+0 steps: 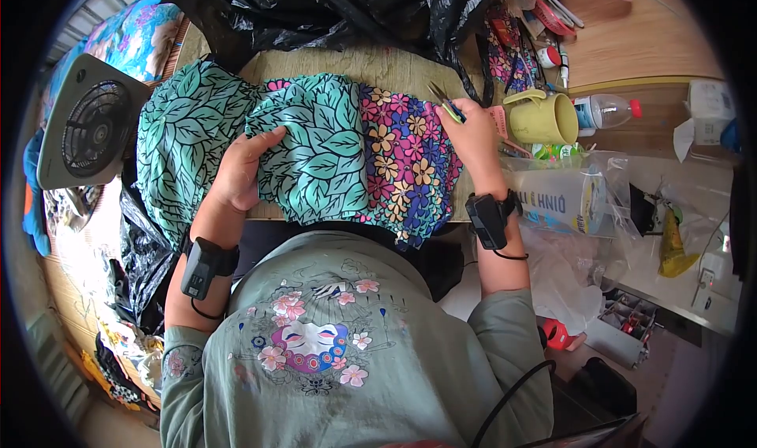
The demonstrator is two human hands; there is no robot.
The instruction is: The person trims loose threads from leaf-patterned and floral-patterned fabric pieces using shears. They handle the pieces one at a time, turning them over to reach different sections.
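Observation:
My right hand [475, 142] is closed around small thread snips [447, 104], their dark blades pointing up and to the left. My left hand [243, 164] grips the left edge of a folded teal leaf-print cloth [315, 156], thumb on top and fingers mostly hidden. Joined or laid against its right side is a floral cloth [402, 160] with pink, yellow and purple flowers, hanging slightly over the table's front edge. A bunched heap of the same leaf-print fabric [193, 133] lies to the left of that hand.
Black plastic bags [339, 14] cover the back of the table [386, 66]. At right stand a yellow-green mug [544, 118], a plastic bottle [607, 112] and a clear printed bag [568, 196]. A box fan [95, 129] leans at left.

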